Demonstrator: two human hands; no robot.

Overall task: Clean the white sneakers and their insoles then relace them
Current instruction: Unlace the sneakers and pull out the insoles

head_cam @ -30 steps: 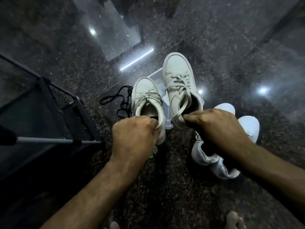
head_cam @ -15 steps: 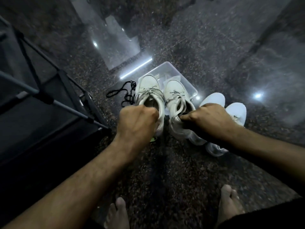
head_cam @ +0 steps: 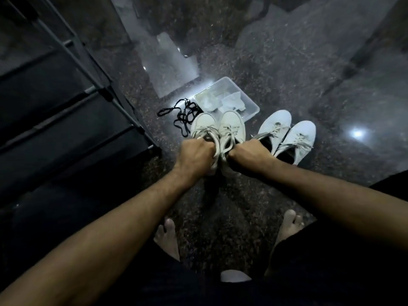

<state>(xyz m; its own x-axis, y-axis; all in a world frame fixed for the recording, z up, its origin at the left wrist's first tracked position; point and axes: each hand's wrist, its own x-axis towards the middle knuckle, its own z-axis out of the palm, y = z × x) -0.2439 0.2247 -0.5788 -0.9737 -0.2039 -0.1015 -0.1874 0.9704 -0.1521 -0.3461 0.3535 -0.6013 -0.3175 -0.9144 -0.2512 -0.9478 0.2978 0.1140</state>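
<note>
Both hands (head_cam: 196, 154) have drawn the held sneakers (head_cam: 217, 129) together, clear of the plastic tub (head_cam: 251, 106).

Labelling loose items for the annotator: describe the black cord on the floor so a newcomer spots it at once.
Start at the clear plastic tub on the dark speckled floor. Just left of it, between the tub and the black rack, lies the black cord. It is a thin, loose tangle, the only black thing among the white shoes, and no hand touches it.

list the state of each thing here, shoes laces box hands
left hand: grips left held sneaker, laced
right hand: grips right held sneaker, laced
second pair: on floor, laced, side by side
black laces: loose on floor
clear box: open
</note>
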